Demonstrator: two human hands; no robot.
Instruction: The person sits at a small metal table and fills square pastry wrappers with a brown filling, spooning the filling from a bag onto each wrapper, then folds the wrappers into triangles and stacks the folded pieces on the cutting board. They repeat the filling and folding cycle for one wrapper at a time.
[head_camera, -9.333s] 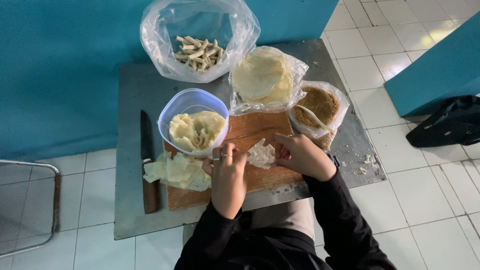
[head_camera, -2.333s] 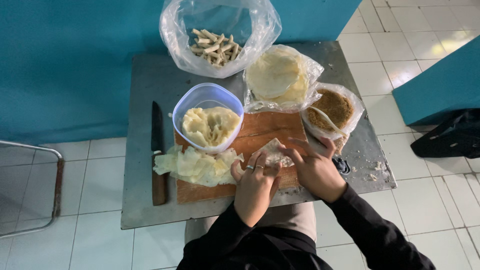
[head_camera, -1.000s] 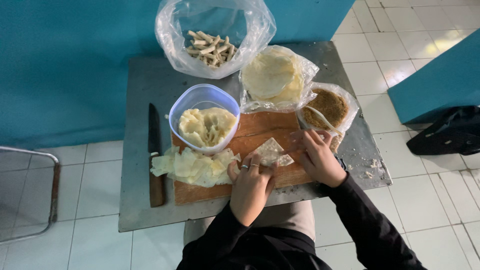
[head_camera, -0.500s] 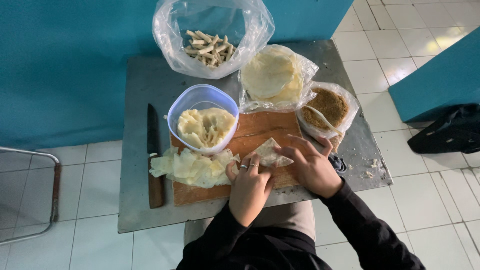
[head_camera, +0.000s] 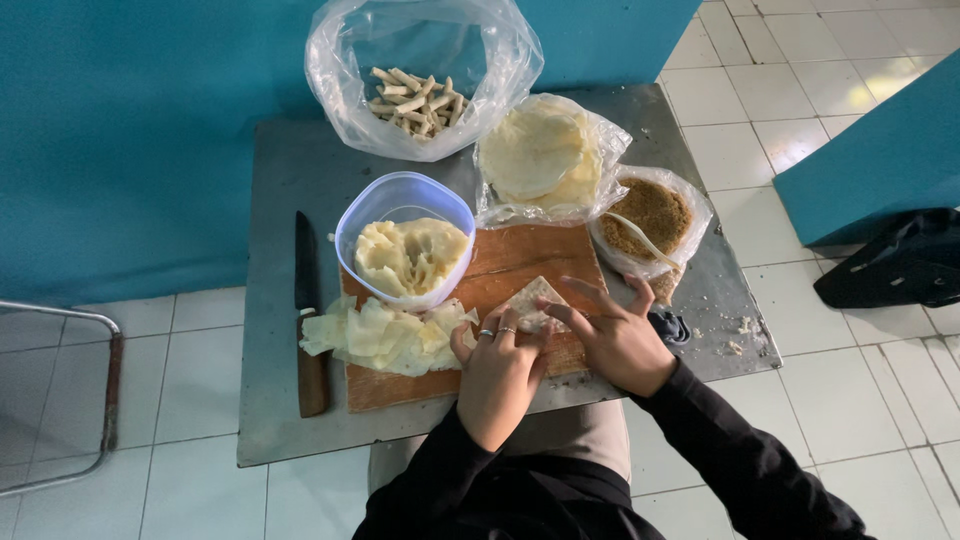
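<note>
Hands meet over a thin pale wrapper sheet (head_camera: 528, 303) that lies flat on the wooden cutting board (head_camera: 520, 262), one corner pointing away from the person. The left hand (head_camera: 497, 372) presses its fingertips on the near left part of the sheet, a ring on one finger; the right hand (head_camera: 616, 338) lies with fingers spread, its forefinger on the sheet's near right edge. Both are flat and pressing rather than gripping, their fingertips nearly touching.

Just left of the left hand a heap of pale cut wrappers (head_camera: 388, 333) sits on the board's left end. Beyond that hand stands a clear plastic tub (head_camera: 404, 238) holding a creamy yellow mash. Further left, off the board, a dark-bladed knife with a wooden handle (head_camera: 308, 315) lies on the grey metal table (head_camera: 272, 180).

Beyond the right hand, close to its fingertips, an open bag of brown crumbs (head_camera: 646, 216) has a pale spoon in it. Past the sheet rests a bag of round pale wrappers (head_camera: 544, 155), and farthest away a large clear bag of short pale sticks (head_camera: 414, 99). A small dark scrap (head_camera: 668, 326) lies just right of the right hand
</note>
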